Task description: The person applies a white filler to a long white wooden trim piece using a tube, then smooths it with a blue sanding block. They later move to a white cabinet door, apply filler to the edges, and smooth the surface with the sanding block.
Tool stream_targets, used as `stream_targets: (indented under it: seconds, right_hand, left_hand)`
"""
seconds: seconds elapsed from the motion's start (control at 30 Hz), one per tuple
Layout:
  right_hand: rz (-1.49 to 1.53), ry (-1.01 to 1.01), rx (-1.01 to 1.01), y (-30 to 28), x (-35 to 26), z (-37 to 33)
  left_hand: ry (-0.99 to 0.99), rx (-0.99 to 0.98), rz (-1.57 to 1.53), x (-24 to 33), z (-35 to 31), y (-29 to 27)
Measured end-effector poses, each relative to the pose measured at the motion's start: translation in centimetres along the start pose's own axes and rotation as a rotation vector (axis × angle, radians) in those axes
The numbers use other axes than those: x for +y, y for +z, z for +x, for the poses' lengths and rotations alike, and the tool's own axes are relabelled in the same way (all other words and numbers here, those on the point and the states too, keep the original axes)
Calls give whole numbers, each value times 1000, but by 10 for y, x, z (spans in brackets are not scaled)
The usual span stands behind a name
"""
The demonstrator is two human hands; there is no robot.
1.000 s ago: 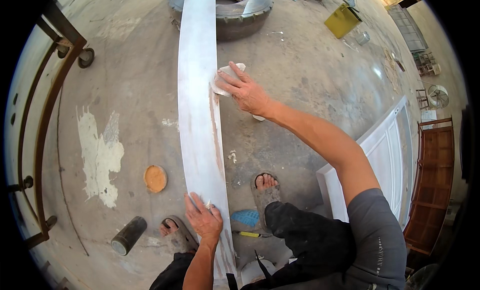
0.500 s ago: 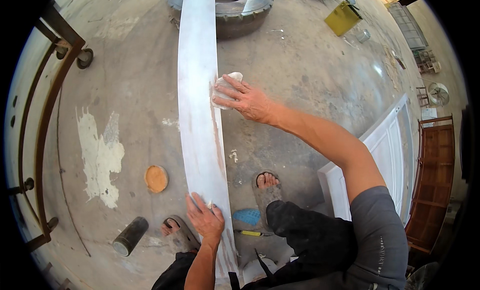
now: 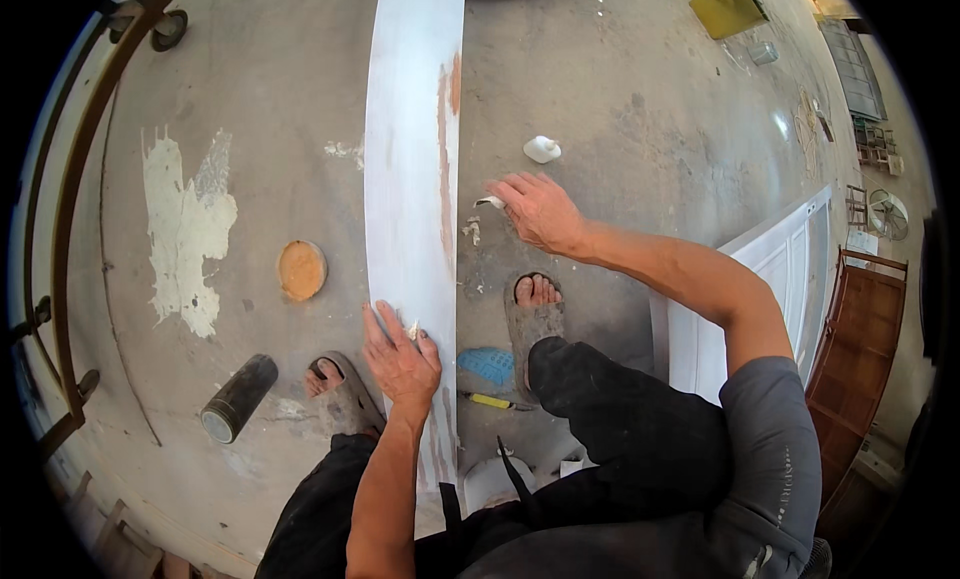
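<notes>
A long white board (image 3: 410, 199) runs away from me, with worn brown streaks along its right edge. On its near part rests my left hand (image 3: 402, 367), open, fingers stretched over the surface; a small whitish bit shows between them, too small to name. Off the board's right side, my right hand (image 3: 540, 214) is closed on a thin, curled whitish sheet (image 3: 488, 201). Just beyond that hand, a small white lump-like object (image 3: 542, 149) appears over the floor; I cannot make out its kind.
Left of the board are a round orange-brown disc (image 3: 302, 270) and a dark cylinder (image 3: 238, 399). A blue pad (image 3: 487, 365) and a yellow-handled tool (image 3: 489, 400) lie by my right foot. A white panelled door (image 3: 765, 289) stands right; a wheeled metal frame (image 3: 75, 194) stands left.
My right hand has come off the board's edge, moving right and nearer with the sheet. The small white object now shows beyond it. The view has shifted nearer; my left hand stays on the board.
</notes>
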State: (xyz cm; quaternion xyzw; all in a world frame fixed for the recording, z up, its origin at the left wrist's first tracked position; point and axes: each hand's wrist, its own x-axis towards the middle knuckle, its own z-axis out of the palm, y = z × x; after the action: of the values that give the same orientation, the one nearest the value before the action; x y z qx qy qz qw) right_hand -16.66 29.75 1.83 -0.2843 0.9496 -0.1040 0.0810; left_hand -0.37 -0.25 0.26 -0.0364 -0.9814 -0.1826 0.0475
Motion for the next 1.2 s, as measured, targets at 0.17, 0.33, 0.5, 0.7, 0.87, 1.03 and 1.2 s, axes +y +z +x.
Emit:
stream_targets:
  seconds: [0.17, 0.33, 0.5, 0.7, 0.87, 1.03, 1.2]
  right_hand:
    - [-123, -334, -16, 16, -49, -23]
    - [-82, -558, -434, 45, -107, -52]
    - [33, -637, -565, 88, -176, -102]
    - [29, -583, -742, 103, -221, -151]
    - [37, -264, -776, 140, -236, -160]
    - [164, 103, -783, 142, -256, -167]
    - [457, 472, -485, 101, -262, -159]
  left_hand:
    - [-30, -24, -54, -3, -2, -1]
    - [-24, -7, -39, -3, 4, 0]
    - [8, 41, 3, 1, 6, 1]
    - [-33, 28, -16, 1, -2, 1]
    - [-29, 64, -43, 3, 1, -1]
    - [-20, 64, -60, 3, 1, -2]
    - [-31, 70, -81, 1, 0, -3]
